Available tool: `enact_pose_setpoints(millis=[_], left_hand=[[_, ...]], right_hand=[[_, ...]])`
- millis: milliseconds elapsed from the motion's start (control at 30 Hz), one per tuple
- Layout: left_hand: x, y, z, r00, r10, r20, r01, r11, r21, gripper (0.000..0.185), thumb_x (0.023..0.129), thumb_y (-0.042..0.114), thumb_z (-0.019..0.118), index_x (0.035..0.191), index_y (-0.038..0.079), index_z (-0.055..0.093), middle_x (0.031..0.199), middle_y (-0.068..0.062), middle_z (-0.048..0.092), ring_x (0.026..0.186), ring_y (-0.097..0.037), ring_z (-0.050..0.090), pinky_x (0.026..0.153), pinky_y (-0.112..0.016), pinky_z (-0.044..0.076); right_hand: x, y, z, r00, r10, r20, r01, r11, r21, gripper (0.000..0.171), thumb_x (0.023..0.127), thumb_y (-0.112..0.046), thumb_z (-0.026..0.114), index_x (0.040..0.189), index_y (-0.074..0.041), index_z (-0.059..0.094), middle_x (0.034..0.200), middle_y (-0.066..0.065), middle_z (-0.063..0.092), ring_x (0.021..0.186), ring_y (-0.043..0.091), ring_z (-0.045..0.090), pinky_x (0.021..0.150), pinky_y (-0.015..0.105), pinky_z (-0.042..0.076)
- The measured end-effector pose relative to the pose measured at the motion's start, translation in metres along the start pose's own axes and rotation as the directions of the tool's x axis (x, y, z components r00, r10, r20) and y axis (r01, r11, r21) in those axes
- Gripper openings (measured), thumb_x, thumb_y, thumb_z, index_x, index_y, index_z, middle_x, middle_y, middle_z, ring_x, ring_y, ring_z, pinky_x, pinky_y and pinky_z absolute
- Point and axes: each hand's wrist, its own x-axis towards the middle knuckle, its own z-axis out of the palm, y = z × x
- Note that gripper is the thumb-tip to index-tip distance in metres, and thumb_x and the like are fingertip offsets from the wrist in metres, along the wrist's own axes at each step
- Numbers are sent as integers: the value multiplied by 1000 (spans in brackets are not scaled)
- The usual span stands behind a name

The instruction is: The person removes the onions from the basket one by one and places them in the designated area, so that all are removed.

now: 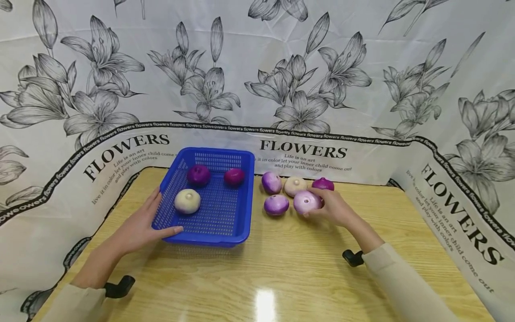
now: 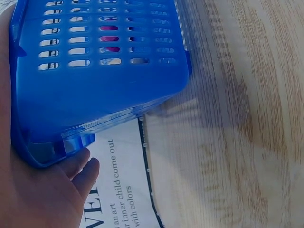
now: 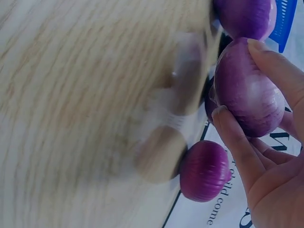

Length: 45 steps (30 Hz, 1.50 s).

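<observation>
My left hand grips the near left corner of a blue plastic basket, thumb over the front rim. In the left wrist view, the fingers curl at the basket's rim. Two purple onions and one white onion lie inside. Right of the basket, my right hand holds a pale purple onion between thumb and fingers. Close around it lie two purple-and-white onions, a white onion and a dark purple onion, which the hand partly hides.
A light wooden table carries everything. White cloth with printed flowers and lettering stands behind and along both sides. Each wrist wears a black mount.
</observation>
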Motion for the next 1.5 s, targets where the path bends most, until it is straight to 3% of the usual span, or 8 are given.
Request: enact_pose_setpoints(millis=[333,933,1100,1300,1500], left_hand=[[-1,0,0,1000,-9,7,9,1000,-5,122,87,68,69,165,7,-2,172,-14,-5,149,-55,18,111,-75,26],[-1,-2,2,1000,-3,5,3,1000,-7,122,86,67,70,164,5,-1,171,-16,-4,149,-55,18,111,-75,25],[0,-2,1,1000,0,-7,0,1000,-7,122,87,68,69,164,6,-1,172,-13,-6,149,-55,18,111,-75,26],[0,-2,0,1000,-4,-2,4,1000,-8,122,86,68,69,164,6,-2,172,-15,-5,149,-55,18,111,-75,26],[0,-1,0,1000,4,-6,-4,1000,-8,122,86,67,70,164,6,-2,171,-15,-4,149,-55,18,111,-75,25]], right_hand=[[5,8,16,999,19,50,-18,1000,-11,75,81,-25,88,141,6,55,123,29,66,113,44,64,100,58,50],[6,5,18,989,60,135,-60,998,-1,90,86,-32,83,154,5,37,142,36,51,129,52,51,109,64,41],[5,1,10,992,11,123,-11,1000,-3,84,86,-29,83,150,7,42,137,34,56,124,49,56,106,62,44],[0,-6,0,990,-6,138,7,1000,-2,81,86,-26,83,147,11,44,131,32,58,102,35,66,92,52,54],[-5,-18,-9,994,16,110,-11,999,-48,79,88,-27,82,148,8,45,135,32,54,102,37,65,89,51,55]])
